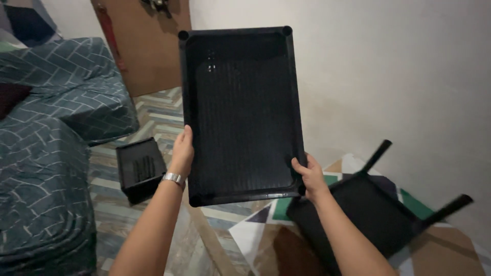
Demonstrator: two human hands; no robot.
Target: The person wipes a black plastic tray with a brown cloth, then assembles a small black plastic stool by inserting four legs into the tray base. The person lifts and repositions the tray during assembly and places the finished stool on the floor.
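Note:
I hold a black rectangular plastic shelf tray upright in front of me, its ribbed underside facing me and round sockets at its corners. My left hand grips the tray's left edge near the bottom; a silver watch band sits on that wrist. My right hand grips the lower right corner, thumb on the face. Both arms reach up from the bottom of the view.
A second black shelf with legs sticking up lies on the patterned floor at the right. A smaller black tray rests on the floor by the bed with its blue patterned cover. A brown door and white wall stand behind.

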